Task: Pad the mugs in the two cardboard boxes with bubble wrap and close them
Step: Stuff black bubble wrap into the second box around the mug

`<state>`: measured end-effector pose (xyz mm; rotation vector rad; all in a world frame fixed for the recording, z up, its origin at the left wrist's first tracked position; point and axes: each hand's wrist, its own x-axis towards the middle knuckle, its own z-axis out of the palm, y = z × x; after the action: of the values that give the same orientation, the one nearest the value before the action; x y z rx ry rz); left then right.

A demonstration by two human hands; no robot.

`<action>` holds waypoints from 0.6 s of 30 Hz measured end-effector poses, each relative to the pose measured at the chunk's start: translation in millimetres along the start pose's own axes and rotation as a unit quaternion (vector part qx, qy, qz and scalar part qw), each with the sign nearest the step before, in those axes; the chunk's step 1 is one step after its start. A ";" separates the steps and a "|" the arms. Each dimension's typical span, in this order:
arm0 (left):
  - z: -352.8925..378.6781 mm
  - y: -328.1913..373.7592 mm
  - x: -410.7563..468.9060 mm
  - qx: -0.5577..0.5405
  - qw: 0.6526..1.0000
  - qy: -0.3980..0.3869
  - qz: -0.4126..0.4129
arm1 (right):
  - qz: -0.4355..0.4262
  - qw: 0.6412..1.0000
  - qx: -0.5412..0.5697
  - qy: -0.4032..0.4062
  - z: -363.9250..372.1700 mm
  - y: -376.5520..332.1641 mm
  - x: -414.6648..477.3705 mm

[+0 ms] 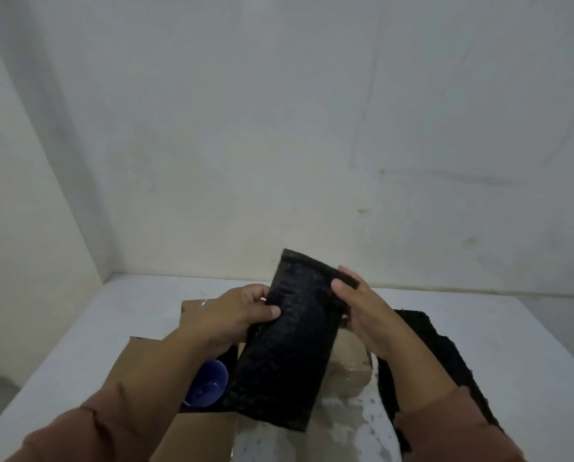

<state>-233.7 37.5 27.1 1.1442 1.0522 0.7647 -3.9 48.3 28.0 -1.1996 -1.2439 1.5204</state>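
A folded sheet of black bubble wrap (287, 338) is held up above the boxes by both hands. My left hand (239, 315) pinches its left edge, thumb on the front. At the upper right corner my right hand (362, 308) grips it. Below my left forearm an open cardboard box (138, 371) holds a blue mug (209, 386) lying on black padding. A second cardboard box (349, 361), its top shut, sits behind the held sheet, mostly hidden.
More black bubble wrap (435, 355) lies on the white table (529, 345) under my right forearm. A cardboard flap (192, 308) shows at the back left. Grey walls stand behind and to the left.
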 end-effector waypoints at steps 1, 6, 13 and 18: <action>-6.8 -1.0 -1.3 -0.037 0.999 0.010 -0.001 | 0.031 0.998 0.037 -0.030 6.1 9.7 -1.2; -33.8 -10.5 -12.1 -0.077 0.997 0.012 -0.009 | 0.101 0.987 0.100 -0.074 61.3 46.6 -6.2; -69.7 -27.3 -29.1 -0.067 0.997 0.030 0.012 | 0.048 0.996 0.075 0.008 96.0 41.9 1.8; -80.6 -31.6 -37.9 -0.163 0.984 0.075 0.005 | 0.031 0.999 -0.003 0.012 105.8 41.6 9.1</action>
<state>-323.3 22.4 1.3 0.8219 1.0012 1.0036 -110.1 27.5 -8.1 -1.2684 -1.2061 1.5435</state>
